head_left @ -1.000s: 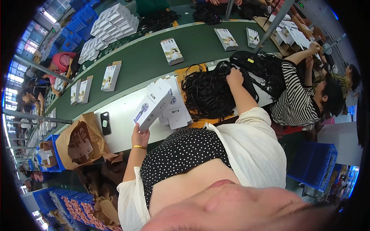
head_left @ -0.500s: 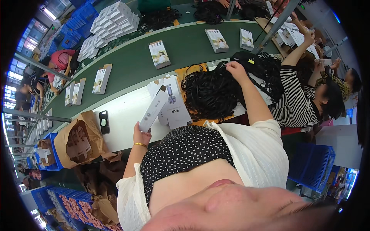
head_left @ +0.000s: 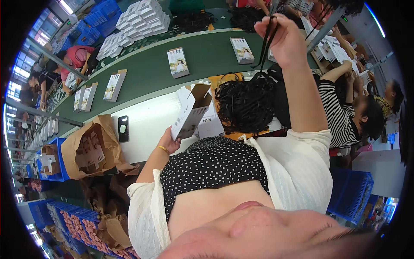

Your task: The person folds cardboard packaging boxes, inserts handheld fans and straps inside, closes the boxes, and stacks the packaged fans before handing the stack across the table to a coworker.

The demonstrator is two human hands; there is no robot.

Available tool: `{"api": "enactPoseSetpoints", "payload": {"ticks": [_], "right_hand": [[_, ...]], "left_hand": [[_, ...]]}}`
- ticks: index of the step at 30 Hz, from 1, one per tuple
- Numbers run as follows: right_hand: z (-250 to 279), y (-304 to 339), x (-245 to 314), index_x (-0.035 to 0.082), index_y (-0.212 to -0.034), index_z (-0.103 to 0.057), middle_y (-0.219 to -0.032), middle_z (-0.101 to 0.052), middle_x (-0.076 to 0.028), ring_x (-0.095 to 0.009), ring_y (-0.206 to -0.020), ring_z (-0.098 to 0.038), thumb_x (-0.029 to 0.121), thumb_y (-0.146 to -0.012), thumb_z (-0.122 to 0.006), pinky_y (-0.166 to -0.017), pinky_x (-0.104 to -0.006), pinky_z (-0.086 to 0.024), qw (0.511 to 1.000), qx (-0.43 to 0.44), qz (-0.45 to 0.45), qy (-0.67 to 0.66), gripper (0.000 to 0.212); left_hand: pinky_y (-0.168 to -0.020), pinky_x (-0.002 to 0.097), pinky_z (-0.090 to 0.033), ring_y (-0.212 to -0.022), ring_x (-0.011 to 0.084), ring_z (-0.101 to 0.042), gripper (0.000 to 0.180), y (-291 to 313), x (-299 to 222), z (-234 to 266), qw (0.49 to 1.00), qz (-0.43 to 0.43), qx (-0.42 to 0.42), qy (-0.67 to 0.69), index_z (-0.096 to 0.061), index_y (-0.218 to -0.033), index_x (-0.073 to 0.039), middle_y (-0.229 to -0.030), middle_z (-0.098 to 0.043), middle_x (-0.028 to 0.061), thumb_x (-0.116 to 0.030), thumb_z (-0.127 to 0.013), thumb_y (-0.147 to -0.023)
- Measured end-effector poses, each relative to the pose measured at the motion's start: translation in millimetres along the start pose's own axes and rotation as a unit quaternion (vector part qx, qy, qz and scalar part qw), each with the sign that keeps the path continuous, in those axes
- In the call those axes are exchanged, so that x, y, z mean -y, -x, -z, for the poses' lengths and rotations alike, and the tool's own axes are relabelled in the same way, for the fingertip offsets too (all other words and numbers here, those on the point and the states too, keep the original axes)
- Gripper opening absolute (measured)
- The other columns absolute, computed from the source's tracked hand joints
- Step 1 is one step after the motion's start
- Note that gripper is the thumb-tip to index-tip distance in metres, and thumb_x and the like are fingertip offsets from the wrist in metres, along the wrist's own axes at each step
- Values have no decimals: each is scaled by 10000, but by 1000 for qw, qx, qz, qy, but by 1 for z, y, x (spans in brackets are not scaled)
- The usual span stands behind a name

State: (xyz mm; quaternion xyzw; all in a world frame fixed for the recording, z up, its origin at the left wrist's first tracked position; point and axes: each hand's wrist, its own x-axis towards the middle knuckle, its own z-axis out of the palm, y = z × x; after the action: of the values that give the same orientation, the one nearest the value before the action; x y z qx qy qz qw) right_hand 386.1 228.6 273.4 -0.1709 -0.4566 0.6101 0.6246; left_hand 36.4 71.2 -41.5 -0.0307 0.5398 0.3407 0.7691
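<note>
Left hand (head_left: 169, 142) grips open box (head_left: 191, 113), fingers mostly hidden behind it.

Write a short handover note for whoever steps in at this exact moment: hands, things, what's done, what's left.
Left hand: holds a white box, top flap open, tilted over the white table.
Right hand: raised high, pinching a black cord lifted from the black pile.
Done: box opened, one cord picked.
Left: cord is not yet in the box; flap not yet closed. Finished boxes lie on the green belt.

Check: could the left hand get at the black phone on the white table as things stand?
Probably not freely: the left hand grips an open white box. The black phone lies close by, uncovered on the white table.
</note>
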Motion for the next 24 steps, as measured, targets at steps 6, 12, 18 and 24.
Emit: {"api": "enactPoseSetpoints", "payload": {"ticks": [6, 12, 18, 24], "right_hand": [[-80, -22, 2, 37, -744, -534, -691, -587, -103, -233, -682, -581, 113, -789, -517, -712, -344, -484, 990, -10, 76, -117, 90], [-120, -38, -20, 55, -727, -498, -684, -579, -100, -244, -662, -571, 130, -787, -477, -663, -344, -451, 987, -2, 40, -155, 99], [-145, -23, -72, 34, -757, -505, -685, -572, -95, -238, -668, -572, 112, -810, -442, -676, -353, -467, 984, -2, -53, -168, 113], [-117, 0, -173, -23, -853, -512, -815, -607, -150, -203, -807, -569, 139, -832, -436, -805, -312, -429, 965, 81, -242, -63, 180]], "left_hand": [[-353, 165, -423, -396, 105, -467, 360, -6, 7, 2, 999, 29, 32, 23, -554, -867, -150, -562, -493, -20, -461, -372, -864], [-324, 146, -390, -361, 72, -423, 298, -10, 17, 1, 997, 48, 48, 25, -544, -832, -157, -554, -466, -51, -427, -418, -848], [-321, 137, -357, -381, 58, -416, 301, -8, 24, 19, 989, 75, 81, 94, -546, -855, -166, -599, -480, -57, -443, -429, -844], [-383, 141, -343, -433, 37, -414, 418, -11, 30, 33, 981, 71, 138, 117, -520, -1004, -132, -622, -488, -53, -498, -389, -851]]}}
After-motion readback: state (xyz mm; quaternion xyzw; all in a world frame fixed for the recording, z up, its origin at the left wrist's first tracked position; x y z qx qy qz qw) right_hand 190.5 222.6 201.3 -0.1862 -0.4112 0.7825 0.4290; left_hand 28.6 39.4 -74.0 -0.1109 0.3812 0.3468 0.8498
